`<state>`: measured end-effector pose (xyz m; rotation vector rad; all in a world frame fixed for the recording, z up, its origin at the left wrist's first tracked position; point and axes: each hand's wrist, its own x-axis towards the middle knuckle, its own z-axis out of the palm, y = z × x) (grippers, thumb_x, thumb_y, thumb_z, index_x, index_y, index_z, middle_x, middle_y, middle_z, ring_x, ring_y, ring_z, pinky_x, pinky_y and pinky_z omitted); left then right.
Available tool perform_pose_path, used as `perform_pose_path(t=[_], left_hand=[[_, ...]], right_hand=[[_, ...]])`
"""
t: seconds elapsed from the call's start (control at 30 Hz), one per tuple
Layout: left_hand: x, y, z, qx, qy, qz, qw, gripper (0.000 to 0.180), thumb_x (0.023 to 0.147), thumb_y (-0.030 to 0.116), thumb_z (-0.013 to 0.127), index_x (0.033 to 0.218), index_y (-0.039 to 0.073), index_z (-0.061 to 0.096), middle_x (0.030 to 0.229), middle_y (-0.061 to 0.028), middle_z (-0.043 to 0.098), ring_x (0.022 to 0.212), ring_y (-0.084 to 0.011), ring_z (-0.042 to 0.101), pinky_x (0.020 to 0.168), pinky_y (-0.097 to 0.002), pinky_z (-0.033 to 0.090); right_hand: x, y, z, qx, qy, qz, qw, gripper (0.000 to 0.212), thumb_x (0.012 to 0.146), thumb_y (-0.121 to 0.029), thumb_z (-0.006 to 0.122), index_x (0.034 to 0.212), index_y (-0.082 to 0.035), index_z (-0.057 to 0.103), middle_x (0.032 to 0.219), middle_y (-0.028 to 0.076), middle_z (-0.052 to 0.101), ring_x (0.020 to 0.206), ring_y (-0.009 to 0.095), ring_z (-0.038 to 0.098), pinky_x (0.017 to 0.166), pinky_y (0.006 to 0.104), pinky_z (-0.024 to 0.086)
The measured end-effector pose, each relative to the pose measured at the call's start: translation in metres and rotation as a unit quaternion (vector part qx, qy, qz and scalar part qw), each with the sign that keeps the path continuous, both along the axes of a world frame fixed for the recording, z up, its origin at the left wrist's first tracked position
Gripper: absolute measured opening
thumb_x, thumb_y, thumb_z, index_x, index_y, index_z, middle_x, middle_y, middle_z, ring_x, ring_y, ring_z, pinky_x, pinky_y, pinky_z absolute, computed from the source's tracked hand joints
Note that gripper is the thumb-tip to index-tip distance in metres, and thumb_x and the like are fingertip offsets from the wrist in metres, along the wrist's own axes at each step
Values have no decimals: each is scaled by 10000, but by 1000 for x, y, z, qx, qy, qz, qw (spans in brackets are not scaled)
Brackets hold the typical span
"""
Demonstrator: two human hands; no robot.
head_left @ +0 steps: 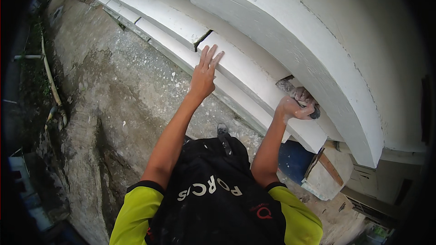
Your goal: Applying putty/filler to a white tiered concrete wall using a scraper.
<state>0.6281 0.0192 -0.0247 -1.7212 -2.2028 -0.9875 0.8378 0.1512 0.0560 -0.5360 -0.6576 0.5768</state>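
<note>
A white ledge (250, 66), one of several long stepped ledges on a building's side, runs diagonally in front of me. My left hand (205, 76) rests on its edge near a dark joint, with fingers stretched out and nothing held. Further right, my right hand (295, 107) is closed round a dark, dust-covered piece of what looks like sandpaper (285, 85). It sits in the recess between this ledge and the larger curved white band (290, 41). Pale dust coats my right fingers. My palm hides the middle of the piece.
Rough concrete ground (131, 77), spotted with white splashes, lies below and left. A pipe (51, 75) runs along the far left. Under the ledges at the right are a blue container (294, 161) and a pale board (329, 177). My shoe (222, 129) shows below.
</note>
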Motion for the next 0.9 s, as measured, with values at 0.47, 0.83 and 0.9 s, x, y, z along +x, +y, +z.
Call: perform_pose_path(t=[0.47,0.83,0.9], left_hand=[[3,1,4,-5,-7,-2,1000,991,654,-171,639,1540,170,356,1639,-120,257,1510,-399,239,944,-446,528],[0,-1,5,0,1,-8,1000,995,649,-176,636,1539,169,356,1640,-119,255,1510,-402,236,920,-433,539],[3,0,7,-22,-9,-6,1000,997,644,-180,631,1538,165,355,1640,-121,254,1511,-406,232,923,-433,540]], right_hand=[[21,8,15,20,173,16,985,255,781,-367,583,683,-146,504,608,-18,425,449,120,385,434,250,327],[38,-1,16,79,202,133,967,154,771,-263,613,753,-152,508,621,-35,411,455,115,388,426,238,329],[37,0,18,122,244,123,954,140,778,-253,622,802,-159,520,624,-35,409,461,109,391,436,235,341]])
